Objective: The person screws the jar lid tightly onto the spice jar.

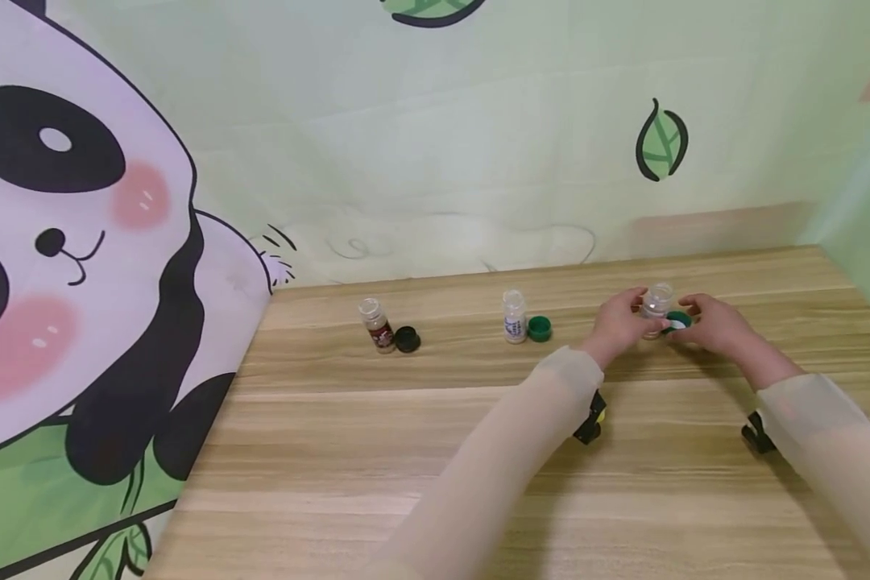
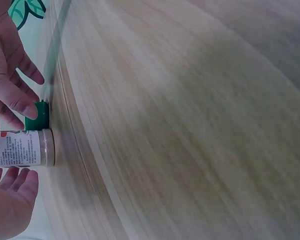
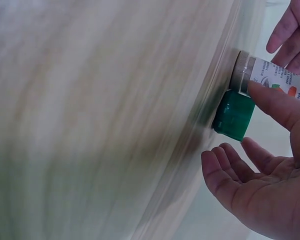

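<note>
Evidently, the work is at the far right of the table.
Left, a bottle stands beside a black lid; next, a second bottle beside a green lid. Then the left hand curves around an upright jar, whether gripping I cannot tell, and the right hand's thumb and fingers spread apart about a green cap beside it. A light touch on the cap, with the jar kept steady, should serve.
</note>
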Available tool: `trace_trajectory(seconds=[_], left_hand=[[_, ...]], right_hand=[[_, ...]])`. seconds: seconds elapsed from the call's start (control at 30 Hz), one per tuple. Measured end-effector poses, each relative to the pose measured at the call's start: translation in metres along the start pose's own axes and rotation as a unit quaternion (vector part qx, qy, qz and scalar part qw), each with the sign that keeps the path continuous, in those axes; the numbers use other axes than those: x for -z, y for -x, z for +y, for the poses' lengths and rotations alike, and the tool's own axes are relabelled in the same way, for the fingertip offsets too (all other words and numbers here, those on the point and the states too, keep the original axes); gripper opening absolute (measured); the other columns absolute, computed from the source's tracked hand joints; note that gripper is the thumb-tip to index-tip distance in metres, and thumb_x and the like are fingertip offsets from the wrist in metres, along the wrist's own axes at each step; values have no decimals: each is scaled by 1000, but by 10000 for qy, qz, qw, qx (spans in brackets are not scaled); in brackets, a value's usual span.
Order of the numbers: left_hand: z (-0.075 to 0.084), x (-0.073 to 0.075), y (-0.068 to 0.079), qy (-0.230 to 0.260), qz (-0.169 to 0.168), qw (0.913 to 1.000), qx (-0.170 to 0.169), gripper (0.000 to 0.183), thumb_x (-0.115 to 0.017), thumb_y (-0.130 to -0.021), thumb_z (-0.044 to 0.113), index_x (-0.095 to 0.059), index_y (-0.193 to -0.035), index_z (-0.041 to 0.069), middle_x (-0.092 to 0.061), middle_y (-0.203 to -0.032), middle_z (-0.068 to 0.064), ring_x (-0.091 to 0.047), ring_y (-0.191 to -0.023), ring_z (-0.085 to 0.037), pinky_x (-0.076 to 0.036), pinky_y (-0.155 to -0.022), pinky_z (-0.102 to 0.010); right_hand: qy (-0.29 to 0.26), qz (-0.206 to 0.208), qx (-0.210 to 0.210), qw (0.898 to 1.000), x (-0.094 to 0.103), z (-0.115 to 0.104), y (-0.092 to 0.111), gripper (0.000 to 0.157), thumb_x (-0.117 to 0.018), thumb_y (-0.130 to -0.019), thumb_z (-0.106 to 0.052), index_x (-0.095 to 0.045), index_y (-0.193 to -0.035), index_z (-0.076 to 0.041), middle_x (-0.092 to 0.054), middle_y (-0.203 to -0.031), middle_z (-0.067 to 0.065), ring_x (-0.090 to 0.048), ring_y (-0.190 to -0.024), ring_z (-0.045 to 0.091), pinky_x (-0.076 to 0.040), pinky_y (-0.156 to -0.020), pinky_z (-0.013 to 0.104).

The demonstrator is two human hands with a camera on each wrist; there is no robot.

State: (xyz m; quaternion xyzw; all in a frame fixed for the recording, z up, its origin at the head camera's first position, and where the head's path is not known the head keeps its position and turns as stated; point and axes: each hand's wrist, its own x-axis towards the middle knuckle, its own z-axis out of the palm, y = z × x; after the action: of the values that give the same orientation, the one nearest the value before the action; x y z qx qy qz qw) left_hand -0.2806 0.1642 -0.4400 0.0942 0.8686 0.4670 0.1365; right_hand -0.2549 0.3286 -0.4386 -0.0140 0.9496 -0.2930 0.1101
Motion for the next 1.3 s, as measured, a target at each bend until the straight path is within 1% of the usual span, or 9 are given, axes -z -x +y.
trace_trajectory(seconds=[0.23, 0.33, 0.57, 0.73, 0.9, 1.17, 1.3], left_hand=[[-1, -5, -2, -38, 130, 9999, 34, 59, -79, -84, 24, -57, -139, 23, -67, -129, 6, -61, -117, -6, -49, -93, -18], [-2, -5, -3, 13, 178, 9998, 29, 58, -80, -84, 22, -58, -137, 22, -68, -128, 4, -61, -117, -7, -49, -93, -18], [-3, -7, -5, 96, 197, 9997, 73, 55, -80, -83, 21, -61, -135, 20, -69, -125, 3, -63, -111, -7, -50, -87, -17], [-3, -7, -3, 173, 228, 9995, 102, 51, -80, -83, 20, -63, -131, 18, -70, -123, 2, -64, -109, -7, -50, -87, -17], [-5, -6, -1, 196, 241, 9995, 57, 44, -80, -83, 18, -67, -125, 15, -72, -120, 2, -65, -107, -7, -49, -88, -16], [-6, -4, -1, -73, 245, 9997, -56, 40, -80, -83, 20, -70, -122, 15, -74, -112, 1, -65, -96, -5, -48, -81, -14], [-7, -5, -2, -125, 258, 9995, -117, 38, -80, -83, 20, -71, -120, 14, -75, -108, 0, -64, -91, -4, -47, -77, -12]], right_hand=[[-30, 25, 72, 10000, -2, 4, -3, 71, -67, -90, -19, -32, -136, 21, -43, -128, 48, -50, -112, 56, -45, -91, 60], [-16, 24, 75, 10000, -2, 4, -4, 69, -67, -89, -18, -34, -135, 22, -44, -127, 47, -51, -110, 55, -45, -90, 60], [42, 49, 49, 10000, -3, 5, -6, 67, -68, -88, -17, -36, -132, 23, -47, -124, 45, -52, -108, 53, -44, -91, 59], [73, 99, 76, 9999, -5, 6, -6, 65, -68, -88, -16, -39, -130, 23, -49, -122, 44, -54, -105, 51, -47, -88, 57], [95, 153, 125, 9998, -6, 6, -4, 62, -69, -88, -16, -42, -128, 22, -52, -121, 43, -54, -106, 52, -45, -90, 60], [144, 158, 132, 9997, -7, 6, -5, 58, -67, -88, -16, -44, -128, 20, -53, -121, 43, -53, -108, 53, -42, -95, 64], [148, 176, 137, 9996, -7, 5, -5, 57, -68, -87, -16, -45, -126, 20, -55, -118, 42, -54, -106, 52, -42, -93, 64]])
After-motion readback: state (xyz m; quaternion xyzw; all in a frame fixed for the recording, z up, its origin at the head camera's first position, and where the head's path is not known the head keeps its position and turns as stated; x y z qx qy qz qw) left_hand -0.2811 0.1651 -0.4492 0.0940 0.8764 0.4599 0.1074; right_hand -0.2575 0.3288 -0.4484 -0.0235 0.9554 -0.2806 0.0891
